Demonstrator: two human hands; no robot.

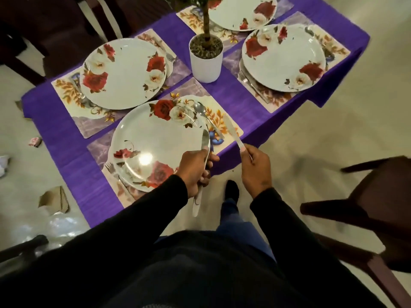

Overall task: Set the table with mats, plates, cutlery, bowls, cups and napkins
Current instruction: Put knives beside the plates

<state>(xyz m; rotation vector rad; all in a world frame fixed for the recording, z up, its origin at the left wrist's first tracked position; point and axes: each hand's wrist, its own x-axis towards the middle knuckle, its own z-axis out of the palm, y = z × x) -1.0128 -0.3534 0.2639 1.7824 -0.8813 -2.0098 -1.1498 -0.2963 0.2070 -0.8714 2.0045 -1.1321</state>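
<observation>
Your right hand [255, 167] pinches a table knife [233, 132] by its handle, blade pointing away over the right side of the nearest floral placemat [226, 121], just beside the spoon [200, 112] that lies there next to the nearest rose-patterned plate [155, 141]. Your left hand [195, 170] is curled round more cutlery [201, 165]: one knife blade sticks up over the plate's rim and a pale handle hangs below your fist; it looks like more than one piece, though blur hides the count. A fork [111, 170] lies at the plate's left. Three more plates sit on mats on the purple-clothed surface [244, 101], around a white potted plant [205, 58].
</observation>
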